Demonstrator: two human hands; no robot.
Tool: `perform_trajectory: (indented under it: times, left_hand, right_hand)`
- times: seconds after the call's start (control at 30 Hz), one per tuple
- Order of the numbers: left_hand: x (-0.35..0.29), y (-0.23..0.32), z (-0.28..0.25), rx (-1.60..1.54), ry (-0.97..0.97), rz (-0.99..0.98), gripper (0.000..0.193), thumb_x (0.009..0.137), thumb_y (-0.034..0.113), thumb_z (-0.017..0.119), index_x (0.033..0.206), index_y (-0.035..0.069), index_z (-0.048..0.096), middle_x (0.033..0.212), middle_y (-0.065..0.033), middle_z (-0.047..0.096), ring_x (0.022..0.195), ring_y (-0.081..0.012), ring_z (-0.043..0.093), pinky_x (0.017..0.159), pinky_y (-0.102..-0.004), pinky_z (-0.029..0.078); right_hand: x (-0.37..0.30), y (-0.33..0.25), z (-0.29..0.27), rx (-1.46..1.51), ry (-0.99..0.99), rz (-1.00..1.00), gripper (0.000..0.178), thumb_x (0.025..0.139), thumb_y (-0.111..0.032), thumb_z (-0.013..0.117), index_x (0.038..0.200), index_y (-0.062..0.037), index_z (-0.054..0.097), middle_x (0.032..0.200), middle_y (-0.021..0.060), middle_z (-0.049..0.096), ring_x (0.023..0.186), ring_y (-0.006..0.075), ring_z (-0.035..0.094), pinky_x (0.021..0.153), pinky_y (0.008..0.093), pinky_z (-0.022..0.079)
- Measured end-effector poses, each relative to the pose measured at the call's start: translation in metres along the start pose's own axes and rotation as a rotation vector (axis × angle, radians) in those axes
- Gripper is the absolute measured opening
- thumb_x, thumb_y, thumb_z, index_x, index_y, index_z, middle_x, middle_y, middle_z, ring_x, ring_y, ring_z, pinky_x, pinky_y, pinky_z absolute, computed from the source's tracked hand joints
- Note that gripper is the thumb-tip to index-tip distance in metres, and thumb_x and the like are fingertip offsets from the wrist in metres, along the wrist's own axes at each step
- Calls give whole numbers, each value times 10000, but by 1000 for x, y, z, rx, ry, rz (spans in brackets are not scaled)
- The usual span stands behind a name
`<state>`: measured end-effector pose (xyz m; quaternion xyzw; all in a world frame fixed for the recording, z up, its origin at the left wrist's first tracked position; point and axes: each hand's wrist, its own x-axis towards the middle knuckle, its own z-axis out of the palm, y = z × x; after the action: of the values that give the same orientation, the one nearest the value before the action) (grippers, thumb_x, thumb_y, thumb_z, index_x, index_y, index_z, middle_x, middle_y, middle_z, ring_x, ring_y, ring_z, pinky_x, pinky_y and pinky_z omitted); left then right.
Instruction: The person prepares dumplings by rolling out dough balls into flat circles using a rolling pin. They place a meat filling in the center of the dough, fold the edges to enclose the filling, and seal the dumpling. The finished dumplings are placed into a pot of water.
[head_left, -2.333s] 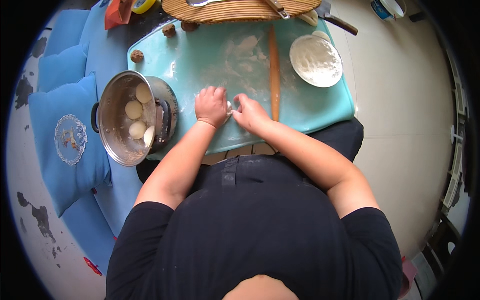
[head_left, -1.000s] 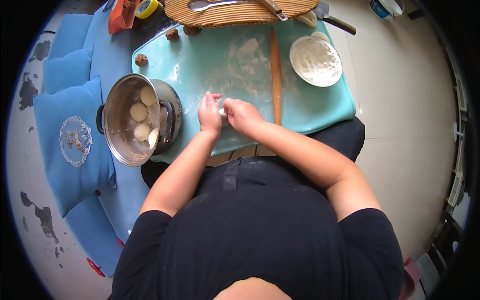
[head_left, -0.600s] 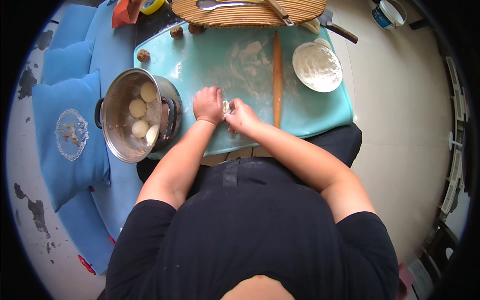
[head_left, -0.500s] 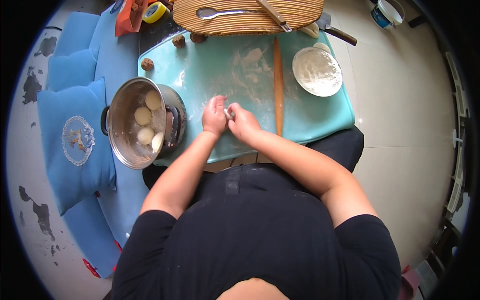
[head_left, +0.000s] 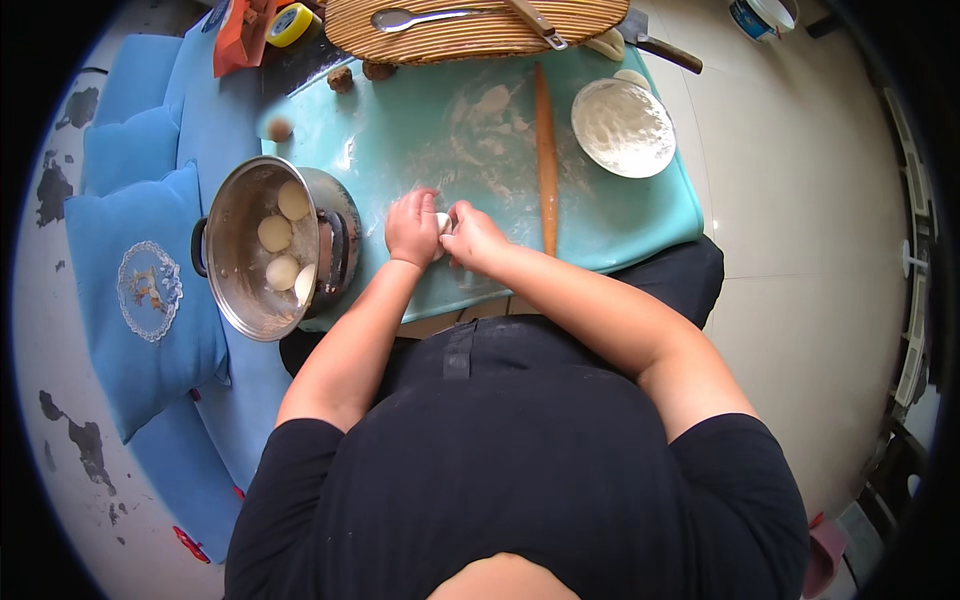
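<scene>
Between my two hands, over the near part of the floured turquoise mat, is a small piece of white dough (head_left: 442,224). My left hand (head_left: 411,226) curls round its left side. The fingers of my right hand (head_left: 472,236) pinch it from the right. Part of the dough is hidden by my fingers. To the left, a steel pot (head_left: 222,250) holds several round pale dough balls (head_left: 275,233). A wooden rolling pin (head_left: 546,160) lies right of my hands, and a white bowl of flour (head_left: 625,125) stands beyond it.
Brown filling balls (head_left: 340,80) lie at the mat's (head_left: 420,120) far left; one is blurred. At the back, a slatted wooden board (head_left: 450,38) carries a spoon (head_left: 400,19) and a wooden-handled tool (head_left: 535,20). A cleaver (head_left: 660,45) lies beside it. A blue sofa (head_left: 150,330) is left.
My hands have parted slightly and more of the white dough shows between them. My left fingers now lie more over it. The whole view has shifted a little.
</scene>
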<state>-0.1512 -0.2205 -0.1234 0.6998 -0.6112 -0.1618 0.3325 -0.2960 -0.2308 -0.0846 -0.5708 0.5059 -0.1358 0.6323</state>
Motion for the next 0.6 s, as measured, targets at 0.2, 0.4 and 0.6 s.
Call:
perform_trajectory:
  times: [0.2, 0.4, 0.6]
  left_hand:
    - [-29, 10, 2, 69, 175, 13, 156, 889, 154, 458, 920, 74, 588, 782, -97, 552, 736, -311, 525, 700, -407, 427]
    - [7, -1, -2, 431, 124, 187, 122, 872, 219, 511, 900, 141, 600, 839, -80, 569, 778, -306, 526, 696, -422, 425]
    - [-5, -10, -2, -709, -43, -631, 237, 938, 246, 437, 952, 105, 626, 828, -103, 601, 773, -310, 563, 693, -399, 442]
  right_hand:
    - [-3, 26, 9, -281, 75, -647, 186, 781, -43, 539, 950, -43, 464, 910, 189, 594, 850, 403, 564, 712, 451, 455]
    - [-2, 5, -2, -112, 61, -130, 399, 791, -60, 595, 1157, 11, 454, 831, 159, 610, 747, 307, 614, 681, 382, 487]
    - [-3, 4, 9, -144, 107, -291, 249, 775, -30, 576, 1010, -23, 493, 849, 169, 604, 803, 342, 605, 684, 401, 476]
